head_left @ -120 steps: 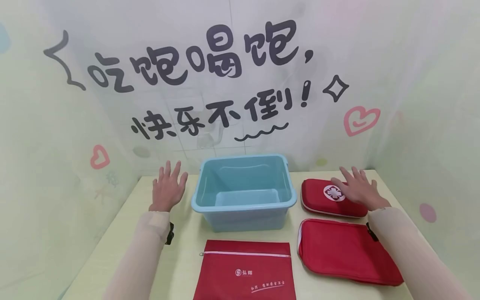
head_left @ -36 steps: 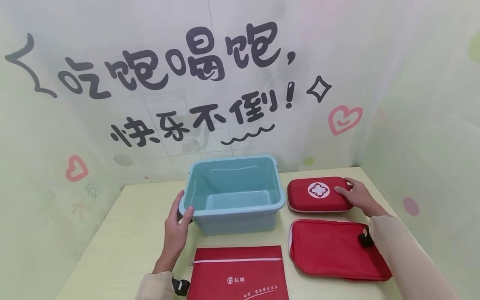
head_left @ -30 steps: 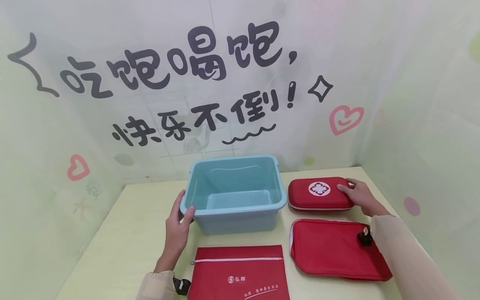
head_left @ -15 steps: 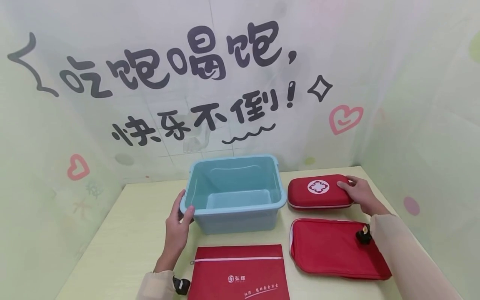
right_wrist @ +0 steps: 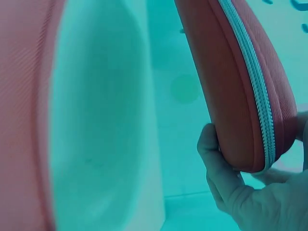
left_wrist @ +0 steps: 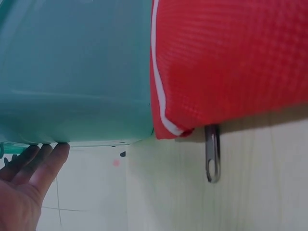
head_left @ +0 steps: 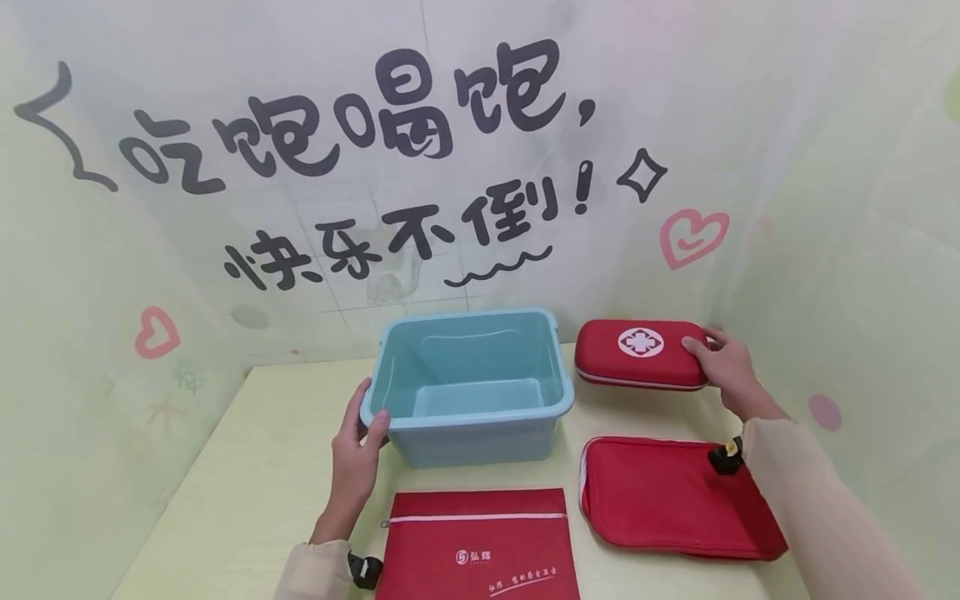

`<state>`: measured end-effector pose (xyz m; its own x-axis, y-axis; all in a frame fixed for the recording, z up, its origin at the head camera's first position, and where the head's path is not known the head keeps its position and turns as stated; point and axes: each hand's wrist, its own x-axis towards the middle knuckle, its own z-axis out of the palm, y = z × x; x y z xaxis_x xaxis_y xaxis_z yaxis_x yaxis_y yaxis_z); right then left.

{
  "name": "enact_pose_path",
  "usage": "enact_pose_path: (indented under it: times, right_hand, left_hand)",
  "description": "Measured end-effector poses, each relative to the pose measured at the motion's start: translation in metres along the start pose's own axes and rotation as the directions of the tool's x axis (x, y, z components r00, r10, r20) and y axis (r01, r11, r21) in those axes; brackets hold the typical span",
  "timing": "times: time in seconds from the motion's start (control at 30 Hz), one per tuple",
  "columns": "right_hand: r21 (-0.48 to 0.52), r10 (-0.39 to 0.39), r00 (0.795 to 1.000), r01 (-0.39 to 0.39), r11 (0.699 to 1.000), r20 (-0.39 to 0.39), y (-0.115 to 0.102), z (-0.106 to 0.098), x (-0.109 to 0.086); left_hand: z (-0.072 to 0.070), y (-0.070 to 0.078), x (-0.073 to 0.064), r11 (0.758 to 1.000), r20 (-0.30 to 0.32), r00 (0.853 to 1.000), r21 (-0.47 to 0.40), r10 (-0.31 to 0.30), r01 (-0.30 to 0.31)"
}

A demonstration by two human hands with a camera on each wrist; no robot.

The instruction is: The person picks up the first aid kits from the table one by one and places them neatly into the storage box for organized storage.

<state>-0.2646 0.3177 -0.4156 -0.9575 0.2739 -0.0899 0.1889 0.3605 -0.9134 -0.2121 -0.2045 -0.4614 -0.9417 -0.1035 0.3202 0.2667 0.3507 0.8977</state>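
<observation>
The left hand (head_left: 356, 454) holds the near left corner of the blue tub (head_left: 472, 443), thumb over the rim, maybe to stop it sliding. Right of the tub, the right hand (head_left: 729, 372) pinches one end of the red case (head_left: 641, 358), which seems up off the desk (head_left: 240, 467). Nothing shows inside the tub; the case looks zipped, hiding its insides. A flat red pouch (head_left: 480, 537) lies in front of the tub, a red bag (head_left: 667, 500) to the tub's front right; I can't see inside either.
</observation>
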Motion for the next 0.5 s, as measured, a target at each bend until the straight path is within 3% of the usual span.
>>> enact_pose_path:
  times: [0.27, 0.5]
  right_hand:
    - [0.202, 0.071, 0.995, -0.057, 0.978, -0.067, -0.029, 0.000, -0.003]
    - [0.262, 0.088, 0.994, -0.068, 0.963, -0.064, -0.050, 0.005, -0.009]
  left_hand:
    - [0.001, -0.002, 0.000, 1.000, -0.010, 1.000, -0.001, 0.006, -0.006]
    - [0.001, -0.004, 0.000, 1.000, -0.009, 1.000, -0.008, -0.003, 0.003]
